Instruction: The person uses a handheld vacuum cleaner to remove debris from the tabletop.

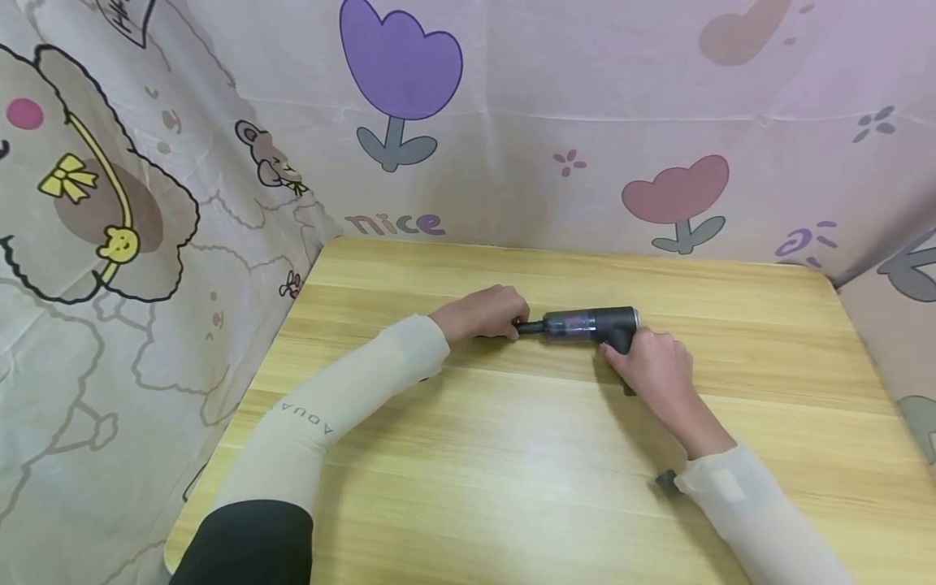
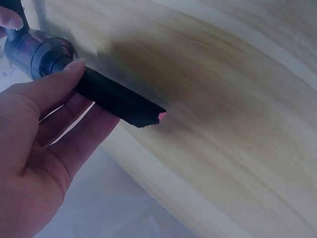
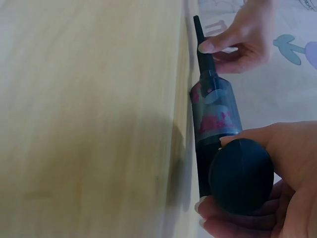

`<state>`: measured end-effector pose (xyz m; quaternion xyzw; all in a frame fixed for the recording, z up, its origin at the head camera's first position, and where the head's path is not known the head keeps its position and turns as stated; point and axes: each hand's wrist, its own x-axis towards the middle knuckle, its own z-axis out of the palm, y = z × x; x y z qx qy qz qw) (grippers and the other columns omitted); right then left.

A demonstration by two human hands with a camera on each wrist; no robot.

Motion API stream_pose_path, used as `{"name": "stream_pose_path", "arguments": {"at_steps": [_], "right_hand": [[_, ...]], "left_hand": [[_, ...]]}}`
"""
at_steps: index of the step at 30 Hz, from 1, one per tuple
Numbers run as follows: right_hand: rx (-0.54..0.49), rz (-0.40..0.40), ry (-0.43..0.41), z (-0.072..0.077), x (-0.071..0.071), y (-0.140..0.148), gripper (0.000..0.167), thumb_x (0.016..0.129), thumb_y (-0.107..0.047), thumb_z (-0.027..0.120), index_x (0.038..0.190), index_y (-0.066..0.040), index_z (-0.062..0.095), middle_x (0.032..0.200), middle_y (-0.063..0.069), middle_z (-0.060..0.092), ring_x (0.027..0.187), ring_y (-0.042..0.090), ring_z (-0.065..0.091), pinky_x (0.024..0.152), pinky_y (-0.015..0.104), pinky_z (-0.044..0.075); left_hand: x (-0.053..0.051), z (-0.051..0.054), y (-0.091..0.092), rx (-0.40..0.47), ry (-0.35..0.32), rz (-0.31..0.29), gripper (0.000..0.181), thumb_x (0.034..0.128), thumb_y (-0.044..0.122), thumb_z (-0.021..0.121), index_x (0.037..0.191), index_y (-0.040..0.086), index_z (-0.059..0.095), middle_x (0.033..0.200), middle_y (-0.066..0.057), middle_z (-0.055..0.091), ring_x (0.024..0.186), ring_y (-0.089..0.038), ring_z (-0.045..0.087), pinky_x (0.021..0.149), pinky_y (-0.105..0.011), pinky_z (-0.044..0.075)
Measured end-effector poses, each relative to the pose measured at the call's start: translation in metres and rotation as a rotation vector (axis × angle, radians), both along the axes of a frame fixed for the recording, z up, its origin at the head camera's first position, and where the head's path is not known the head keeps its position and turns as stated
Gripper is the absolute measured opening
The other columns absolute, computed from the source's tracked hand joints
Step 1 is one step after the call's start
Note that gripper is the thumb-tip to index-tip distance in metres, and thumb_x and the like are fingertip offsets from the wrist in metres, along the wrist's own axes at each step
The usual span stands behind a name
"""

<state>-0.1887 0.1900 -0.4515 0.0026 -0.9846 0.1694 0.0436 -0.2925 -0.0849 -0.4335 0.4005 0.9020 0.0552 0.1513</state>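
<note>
A dark handheld vacuum cleaner [image 1: 573,325] is held level above the wooden table, its see-through dust cup [image 3: 216,111] showing pink bits inside. On its front sits a black crevice nozzle [image 2: 116,96] with a slanted tip. My left hand [image 1: 488,312] pinches this nozzle between thumb and fingers, near where it meets the dust cup. My right hand [image 1: 656,361] grips the vacuum's handle, whose round dark end [image 3: 241,176] faces the right wrist camera. Part of the handle is hidden behind the right fingers.
The light wooden table [image 1: 468,455] spreads under both hands. Behind it and at the left hangs a printed cloth [image 1: 526,106] with flowers and cartoon figures. A small dark piece [image 1: 667,483] shows beside the right sleeve cuff.
</note>
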Motion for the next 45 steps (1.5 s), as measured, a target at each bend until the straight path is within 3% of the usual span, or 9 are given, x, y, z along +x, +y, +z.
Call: {"name": "stream_pose_path", "arguments": {"at_steps": [6,11,17,23,37,45], "right_hand": [[-0.014,-0.029,-0.034,-0.001,0.004,0.004,0.052,0.091,-0.047,0.073,0.076,0.001,0.059,0.058,0.015,0.057,0.05,0.029,0.054,0.043,0.034,0.037],[-0.035,-0.057,-0.008,-0.005,-0.003,0.005,0.051,0.092,-0.046,0.073,0.078,0.001,0.059,0.06,0.016,0.057,0.052,0.029,0.054,0.043,0.033,0.037],[-0.054,-0.068,0.029,-0.011,-0.017,0.002,0.052,0.092,-0.047,0.073,0.078,0.0,0.058,0.061,0.016,0.054,0.056,0.03,0.053,0.046,0.035,0.036],[-0.066,-0.052,0.041,-0.015,-0.024,-0.007,0.052,0.092,-0.046,0.074,0.079,0.002,0.059,0.063,0.018,0.056,0.056,0.031,0.054,0.047,0.035,0.039],[-0.056,-0.016,0.052,-0.019,-0.028,-0.008,0.051,0.094,-0.04,0.075,0.082,0.007,0.059,0.066,0.021,0.057,0.054,0.031,0.055,0.045,0.034,0.04],[-0.048,0.0,0.034,-0.022,-0.03,0.001,0.058,0.094,-0.047,0.072,0.084,0.008,0.06,0.065,0.021,0.056,0.055,0.031,0.054,0.045,0.034,0.038]], "left_hand": [[-0.004,0.003,0.007,0.002,0.055,-0.045,0.005,0.0948,0.015,0.076,0.092,0.011,0.075,0.091,0.0,0.073,0.078,-0.013,0.05,0.077,-0.026,0.043],[-0.014,0.002,0.011,0.008,0.127,-0.061,0.004,0.0935,0.014,0.077,0.09,0.012,0.075,0.093,0.001,0.075,0.078,-0.012,0.051,0.077,-0.025,0.045],[-0.028,0.0,0.009,0.017,0.192,-0.036,0.006,0.0932,0.008,0.073,0.09,0.011,0.075,0.09,0.0,0.073,0.077,-0.014,0.051,0.077,-0.026,0.046],[-0.035,-0.004,0.003,0.022,0.215,-0.01,0.004,0.0927,0.009,0.075,0.092,0.012,0.077,0.094,-0.001,0.075,0.079,-0.014,0.055,0.08,-0.029,0.05],[-0.036,-0.007,0.002,0.013,0.248,0.039,0.01,0.0937,0.012,0.075,0.103,0.011,0.079,0.102,-0.003,0.076,0.09,-0.019,0.067,0.086,-0.033,0.056],[-0.032,-0.014,0.002,0.058,0.222,0.091,0.018,0.0975,0.015,0.071,0.114,0.009,0.075,0.107,-0.006,0.072,0.097,-0.02,0.065,0.092,-0.034,0.055]]}}
